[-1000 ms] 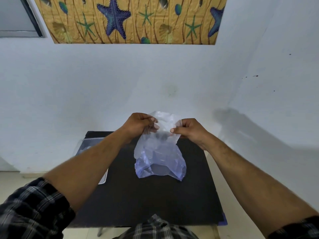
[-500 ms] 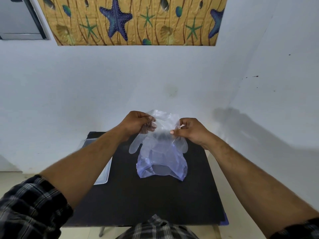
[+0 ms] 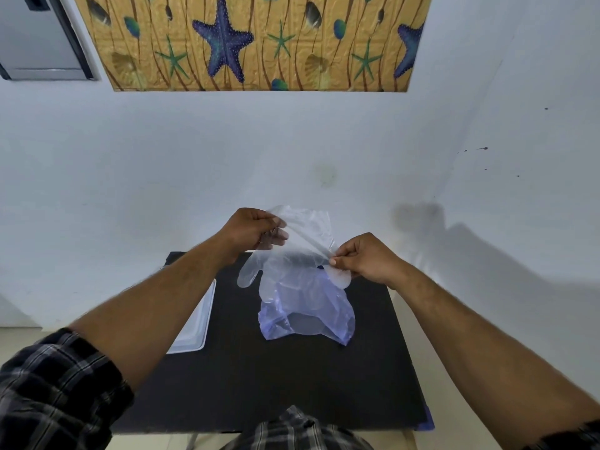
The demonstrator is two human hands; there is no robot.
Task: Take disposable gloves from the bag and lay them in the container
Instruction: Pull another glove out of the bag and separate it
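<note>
Left hand (image 3: 251, 230): pinches clear glove (image 3: 302, 251) cuff
Right hand (image 3: 367, 258): pinches its other edge
Bag (image 3: 306, 319): bluish, contents unclear through film
Container (image 3: 198, 323): mostly behind left forearm

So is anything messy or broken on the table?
Nothing looks broken or spilled. The left hand and right hand hold a clear glove above the crumpled bag; the container slightly overhangs the table edge.
</note>
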